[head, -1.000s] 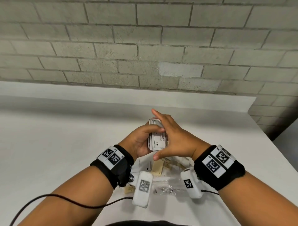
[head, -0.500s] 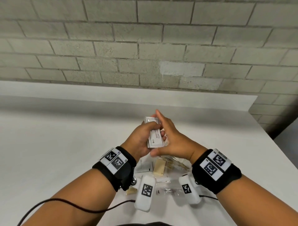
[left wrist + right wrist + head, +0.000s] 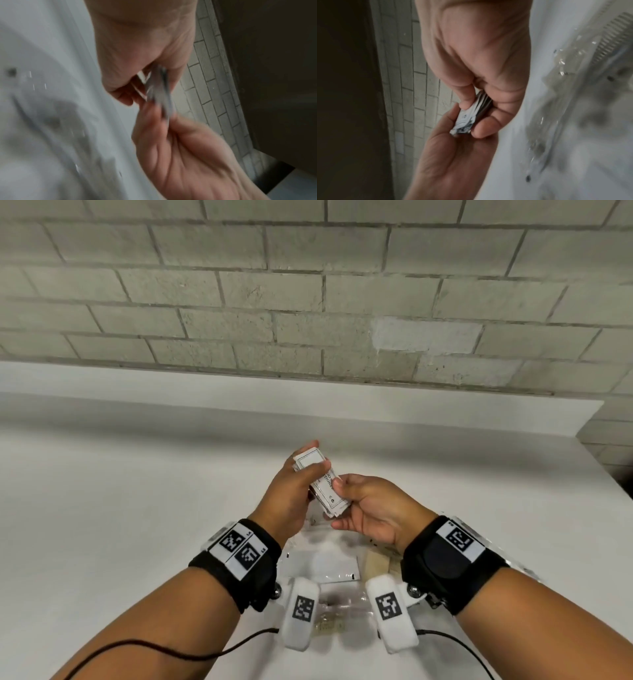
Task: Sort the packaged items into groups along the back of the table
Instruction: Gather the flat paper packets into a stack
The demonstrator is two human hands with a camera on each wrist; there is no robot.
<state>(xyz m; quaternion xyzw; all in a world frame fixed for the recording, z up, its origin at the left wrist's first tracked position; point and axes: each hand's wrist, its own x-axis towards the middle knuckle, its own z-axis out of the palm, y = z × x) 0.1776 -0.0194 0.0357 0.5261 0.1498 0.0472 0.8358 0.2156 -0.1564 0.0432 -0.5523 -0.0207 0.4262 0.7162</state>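
Note:
A stack of small white printed packets [image 3: 328,490] is held tilted above the table between both hands. My left hand [image 3: 308,470] grips its far end, thumb across the top packet. My right hand [image 3: 342,503] pinches its near end between thumb and fingers. The left wrist view is blurred; the stack [image 3: 161,94] shows edge-on there between my left hand [image 3: 137,54] and my right hand [image 3: 180,148]. In the right wrist view, my right hand [image 3: 476,60] pinches the stack [image 3: 467,119] over the left palm [image 3: 453,155].
Below my wrists lie more packaged items: a white sachet [image 3: 322,565], a tan piece [image 3: 376,563] and clear bags with small parts [image 3: 335,611], also seen as clear bags [image 3: 570,81]. The white table [image 3: 120,508] runs back to a brick wall [image 3: 308,302].
My right hand slid from lying over the stack's top to pinching its near end. The stack tilted and moved slightly left with my left hand.

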